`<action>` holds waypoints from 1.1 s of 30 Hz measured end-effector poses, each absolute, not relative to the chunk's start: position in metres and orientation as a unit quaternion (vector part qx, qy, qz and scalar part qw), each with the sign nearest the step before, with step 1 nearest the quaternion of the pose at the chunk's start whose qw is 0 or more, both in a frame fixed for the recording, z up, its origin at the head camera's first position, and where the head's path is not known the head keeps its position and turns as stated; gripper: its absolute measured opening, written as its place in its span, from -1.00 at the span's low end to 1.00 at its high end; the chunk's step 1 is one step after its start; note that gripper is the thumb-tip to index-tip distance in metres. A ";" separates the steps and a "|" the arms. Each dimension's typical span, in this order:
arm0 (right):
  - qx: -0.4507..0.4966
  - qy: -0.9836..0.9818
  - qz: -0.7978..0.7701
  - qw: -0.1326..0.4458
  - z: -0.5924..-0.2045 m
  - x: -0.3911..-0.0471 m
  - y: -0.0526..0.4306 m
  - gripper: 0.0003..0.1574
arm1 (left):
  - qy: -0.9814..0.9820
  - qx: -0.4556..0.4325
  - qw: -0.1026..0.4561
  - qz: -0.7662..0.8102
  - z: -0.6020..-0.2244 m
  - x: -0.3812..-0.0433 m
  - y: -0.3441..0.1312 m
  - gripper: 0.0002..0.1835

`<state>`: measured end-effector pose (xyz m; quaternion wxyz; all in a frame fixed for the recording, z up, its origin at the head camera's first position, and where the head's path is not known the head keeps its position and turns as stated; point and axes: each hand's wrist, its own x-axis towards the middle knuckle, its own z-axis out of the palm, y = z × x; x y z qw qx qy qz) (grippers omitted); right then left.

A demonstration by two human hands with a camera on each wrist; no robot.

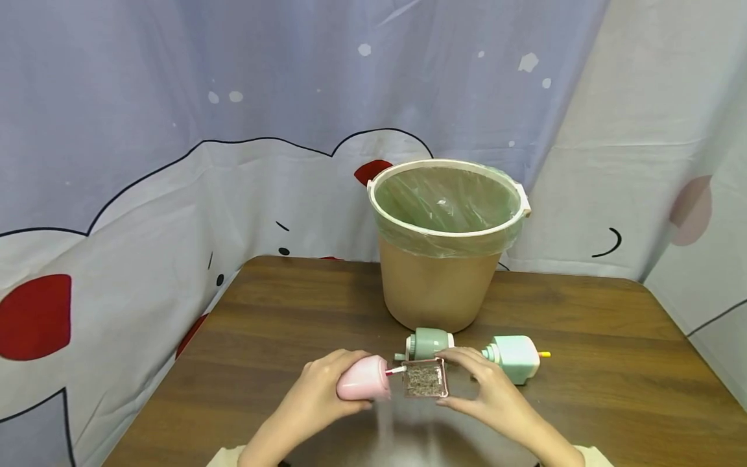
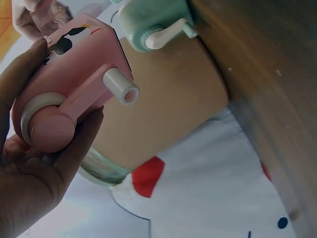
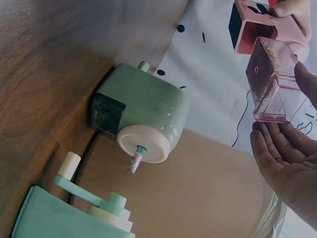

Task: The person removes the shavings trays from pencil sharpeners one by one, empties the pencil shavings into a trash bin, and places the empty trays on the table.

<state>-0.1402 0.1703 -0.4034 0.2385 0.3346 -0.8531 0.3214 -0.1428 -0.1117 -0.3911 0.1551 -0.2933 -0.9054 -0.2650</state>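
Observation:
My left hand (image 1: 321, 383) grips a pink crank pencil sharpener (image 1: 363, 381), fingers and thumb wrapped around its body. Its crank handle (image 2: 121, 87) points outward in the left wrist view. The right wrist view shows a dark open slot in the end of the sharpener (image 3: 277, 30). Between thumb and fingers, my right hand (image 1: 490, 384) pinches a clear pink shavings drawer (image 1: 425, 378), out of the sharpener and close to its right. Pencil shavings (image 1: 423, 381) lie in the drawer. Both hands are raised over the front of the table.
Behind the hands, a dark green sharpener (image 1: 433, 344) lies on the wooden table (image 1: 303, 305). To its right is a mint sharpener (image 1: 515, 358) with a yellow pencil (image 1: 545, 354) sticking out. A tan bin (image 1: 438, 285) with a green liner stands behind them, before a printed curtain (image 1: 292, 78).

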 end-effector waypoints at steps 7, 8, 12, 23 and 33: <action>0.307 -0.868 0.322 0.219 -0.404 -0.140 0.175 -0.25 | -0.911 -0.274 0.134 -0.276 -0.404 -0.160 -0.114 -0.38; 0.305 -0.870 0.323 0.216 -0.405 -0.140 0.175 -0.25 | -0.911 -0.273 0.132 -0.279 -0.406 -0.163 -0.114 -0.37; 0.300 -0.870 0.330 0.211 -0.406 -0.141 0.176 -0.25 | -0.910 -0.268 0.118 -0.293 -0.415 -0.172 -0.114 -0.38; 0.304 -0.858 0.344 0.228 -0.406 -0.141 0.180 -0.25 | -0.924 -0.217 0.107 -0.297 -0.429 -0.198 -0.113 -0.38; 0.298 -0.857 0.355 0.225 -0.405 -0.137 0.182 -0.24 | -0.935 -0.208 0.081 -0.274 -0.437 -0.215 -0.118 -0.38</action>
